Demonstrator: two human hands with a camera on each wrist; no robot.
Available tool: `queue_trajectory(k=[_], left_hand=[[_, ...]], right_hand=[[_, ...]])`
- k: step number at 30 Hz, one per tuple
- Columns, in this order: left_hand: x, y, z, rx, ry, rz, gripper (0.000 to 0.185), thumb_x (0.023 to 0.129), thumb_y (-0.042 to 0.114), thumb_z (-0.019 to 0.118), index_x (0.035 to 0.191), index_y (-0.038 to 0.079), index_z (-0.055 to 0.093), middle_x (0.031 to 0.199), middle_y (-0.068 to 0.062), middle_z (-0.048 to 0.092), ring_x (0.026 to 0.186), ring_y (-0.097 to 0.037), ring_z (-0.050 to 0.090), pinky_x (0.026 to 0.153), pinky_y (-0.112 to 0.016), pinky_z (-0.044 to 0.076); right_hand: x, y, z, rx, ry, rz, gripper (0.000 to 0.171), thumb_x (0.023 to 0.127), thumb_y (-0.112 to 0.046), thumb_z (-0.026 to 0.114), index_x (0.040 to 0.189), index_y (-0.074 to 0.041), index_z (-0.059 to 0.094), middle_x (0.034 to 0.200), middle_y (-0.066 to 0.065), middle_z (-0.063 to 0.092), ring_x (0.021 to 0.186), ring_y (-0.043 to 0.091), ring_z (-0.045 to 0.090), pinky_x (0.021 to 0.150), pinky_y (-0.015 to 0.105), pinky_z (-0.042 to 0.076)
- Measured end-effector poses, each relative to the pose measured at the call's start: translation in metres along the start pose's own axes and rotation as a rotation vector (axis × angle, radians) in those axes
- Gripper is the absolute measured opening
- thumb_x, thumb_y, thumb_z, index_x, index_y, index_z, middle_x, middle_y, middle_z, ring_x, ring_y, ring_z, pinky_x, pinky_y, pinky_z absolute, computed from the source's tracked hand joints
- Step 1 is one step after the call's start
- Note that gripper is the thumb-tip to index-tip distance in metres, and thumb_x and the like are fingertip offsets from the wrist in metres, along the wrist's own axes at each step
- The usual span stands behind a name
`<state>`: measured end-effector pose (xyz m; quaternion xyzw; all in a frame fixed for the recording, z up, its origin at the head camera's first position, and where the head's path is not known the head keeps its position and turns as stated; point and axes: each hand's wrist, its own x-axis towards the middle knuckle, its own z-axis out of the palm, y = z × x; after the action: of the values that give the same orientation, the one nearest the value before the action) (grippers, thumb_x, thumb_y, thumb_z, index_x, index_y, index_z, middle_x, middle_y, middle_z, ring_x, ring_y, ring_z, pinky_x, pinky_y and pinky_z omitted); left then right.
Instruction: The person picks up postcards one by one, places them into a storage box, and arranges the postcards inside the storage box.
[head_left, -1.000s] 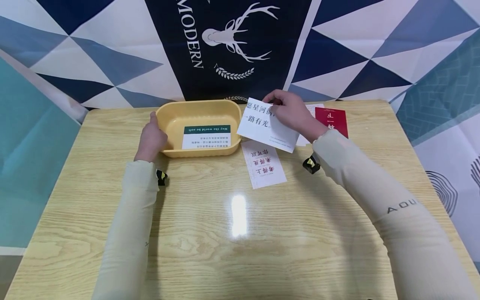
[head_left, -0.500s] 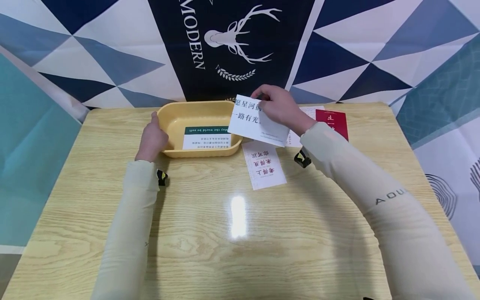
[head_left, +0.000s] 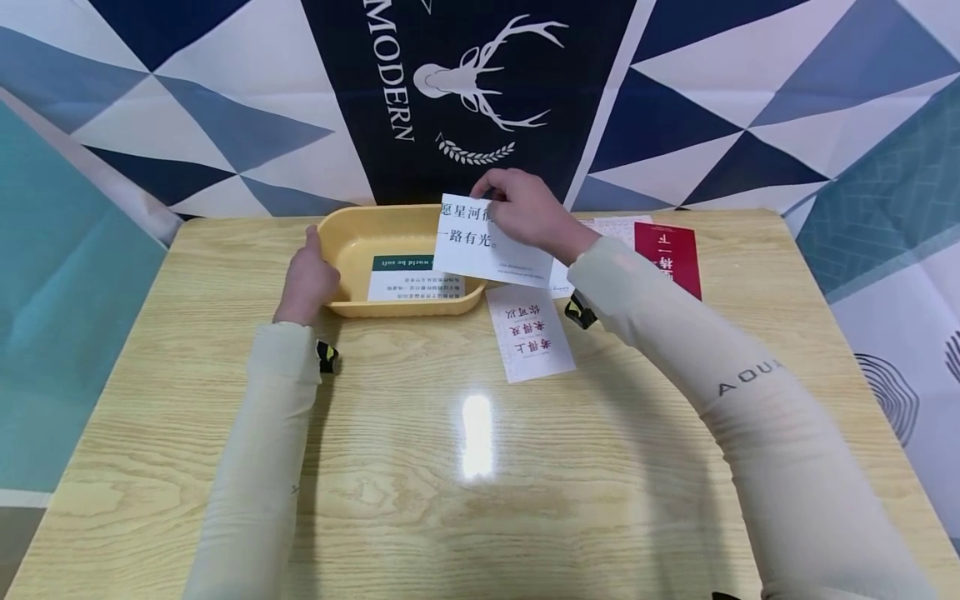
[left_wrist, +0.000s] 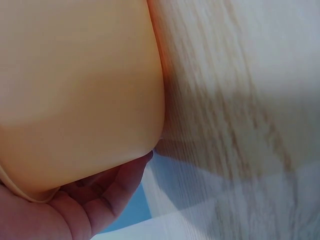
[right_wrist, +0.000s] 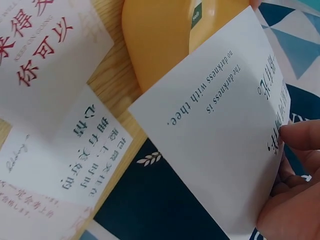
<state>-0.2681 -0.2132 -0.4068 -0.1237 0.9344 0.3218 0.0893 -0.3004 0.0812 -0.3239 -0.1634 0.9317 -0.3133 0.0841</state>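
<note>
Pinching white card (head_left: 480,246) over yellow tray (head_left: 352,242), right hand (head_left: 525,212); wrist view alone showed English line; left hand (head_left: 307,279) cupped tray wall

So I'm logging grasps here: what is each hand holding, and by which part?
The right hand pinches a white printed paper card at its far edge. The left hand grips the yellow plastic tray by its left end wall.

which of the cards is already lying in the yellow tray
The card with the dark green band, flat on the floor of the yellow tray; the others lie on the table or hang pinched in the right hand.
</note>
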Motion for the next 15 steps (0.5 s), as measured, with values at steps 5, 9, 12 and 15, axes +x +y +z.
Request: queue_trajectory(k=[5,9,12,15], left_hand=[[0.001,0.000,0.001,-0.012,0.002,-0.013,0.081,0.083,-0.009,0.035,0.149,0.004,-0.011,0.144,-0.030,0.032,0.120,-0.035,0.041,0.103,-0.046,0.037],[0.001,-0.002,0.002,-0.016,0.008,-0.009,0.081,0.083,-0.009,0.034,0.149,0.004,-0.010,0.143,-0.030,0.033,0.119,-0.034,0.041,0.103,-0.045,0.037],[0.001,-0.002,0.001,-0.010,0.011,-0.005,0.079,0.083,-0.008,0.033,0.150,0.004,-0.009,0.142,-0.030,0.035,0.117,-0.034,0.042,0.103,-0.045,0.037],[0.001,-0.001,0.000,-0.006,0.003,0.005,0.079,0.084,-0.007,0.033,0.150,0.004,-0.009,0.140,-0.031,0.036,0.115,-0.035,0.043,0.101,-0.046,0.038]], right_hand=[[0.007,-0.005,0.006,-0.007,-0.010,-0.028,0.033,0.091,-0.009,0.040,0.117,-0.015,0.060,0.105,0.005,0.052,0.096,0.019,0.046,0.080,0.030,0.038],[0.011,-0.010,0.011,-0.019,-0.013,-0.045,0.033,0.091,-0.009,0.039,0.116,-0.015,0.061,0.104,0.005,0.052,0.095,0.019,0.046,0.081,0.029,0.038],[0.013,-0.014,0.014,-0.028,-0.018,-0.054,0.033,0.092,-0.009,0.039,0.116,-0.015,0.060,0.102,0.005,0.053,0.094,0.019,0.046,0.080,0.030,0.038],[0.016,-0.017,0.015,-0.039,-0.023,-0.061,0.033,0.092,-0.010,0.038,0.116,-0.016,0.060,0.100,0.004,0.054,0.093,0.019,0.046,0.079,0.029,0.038]])
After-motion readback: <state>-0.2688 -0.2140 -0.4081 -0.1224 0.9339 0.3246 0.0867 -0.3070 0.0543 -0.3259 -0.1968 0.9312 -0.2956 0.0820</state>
